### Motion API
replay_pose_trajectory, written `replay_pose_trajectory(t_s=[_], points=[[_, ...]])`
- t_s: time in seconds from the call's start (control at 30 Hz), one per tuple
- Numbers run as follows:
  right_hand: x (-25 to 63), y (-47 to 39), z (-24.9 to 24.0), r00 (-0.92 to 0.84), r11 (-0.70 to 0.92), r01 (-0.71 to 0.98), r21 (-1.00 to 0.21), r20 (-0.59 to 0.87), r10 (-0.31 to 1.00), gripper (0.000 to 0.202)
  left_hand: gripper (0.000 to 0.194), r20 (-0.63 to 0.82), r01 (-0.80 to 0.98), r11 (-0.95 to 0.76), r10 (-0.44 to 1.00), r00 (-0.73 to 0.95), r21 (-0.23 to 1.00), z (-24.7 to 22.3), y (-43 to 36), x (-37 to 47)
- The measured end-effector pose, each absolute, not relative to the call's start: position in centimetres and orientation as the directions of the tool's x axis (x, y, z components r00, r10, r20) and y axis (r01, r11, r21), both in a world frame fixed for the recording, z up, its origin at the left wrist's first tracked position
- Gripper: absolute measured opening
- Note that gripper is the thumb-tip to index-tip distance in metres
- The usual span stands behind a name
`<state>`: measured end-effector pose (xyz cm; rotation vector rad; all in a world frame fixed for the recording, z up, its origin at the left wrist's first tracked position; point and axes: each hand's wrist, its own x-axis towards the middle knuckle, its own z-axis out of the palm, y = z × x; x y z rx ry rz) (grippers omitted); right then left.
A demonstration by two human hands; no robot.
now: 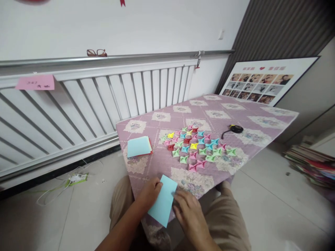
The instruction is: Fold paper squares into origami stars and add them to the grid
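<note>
A sheet of light blue paper lies at a slant over the near edge of the cloth-covered table. My left hand grips its left edge, thumb on top. Along the right edge rests my right hand, its fingers stretched and slightly apart, the fingertips a little blurred. A stack of coloured paper, blue on top and red underneath, sits at the table's left. Several small folded paper pieces in pink, green, blue, yellow and red stand in slanting rows in front of me.
To the right on the table lies a black-and-yellow object with a dark strap. A white radiator runs behind the table, with glasses on the pipe above. A photo board leans at the back right. A power strip with cables is on the floor.
</note>
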<state>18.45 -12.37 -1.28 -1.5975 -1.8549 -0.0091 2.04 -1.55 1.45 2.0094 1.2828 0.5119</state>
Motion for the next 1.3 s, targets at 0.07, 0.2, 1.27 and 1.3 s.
replay_pose_trajectory(t_s=[0.07, 0.2, 1.27, 1.3], points=[[17.8, -12.3, -1.4, -0.105, 0.278, 0.914, -0.294, 0.491, 0.865, 0.038, 0.024, -0.051, 0.644, -0.302, 0.882, 0.469, 0.703, 1.5, -1.0, 2.5], [17.2, -11.8, -1.2, -0.249, 0.362, 0.897, -0.252, 0.388, 0.887, 0.054, 0.023, -0.069, 0.685, -0.383, 0.843, 0.534, 0.62, 1.7, 0.2, 3.3], [19.7, -11.7, -4.3, -0.309, 0.361, 0.909, -0.209, 0.244, 0.919, 0.059, 0.08, 0.089, 0.44, -0.889, 0.452, 0.887, 0.127, -3.0, -6.1, -3.2], [20.1, -11.6, -4.4, -0.288, 0.339, 0.921, -0.194, 0.252, 0.924, 0.057, 0.08, 0.095, 0.429, -0.897, 0.439, 0.893, 0.11, -2.9, -6.1, -3.3]])
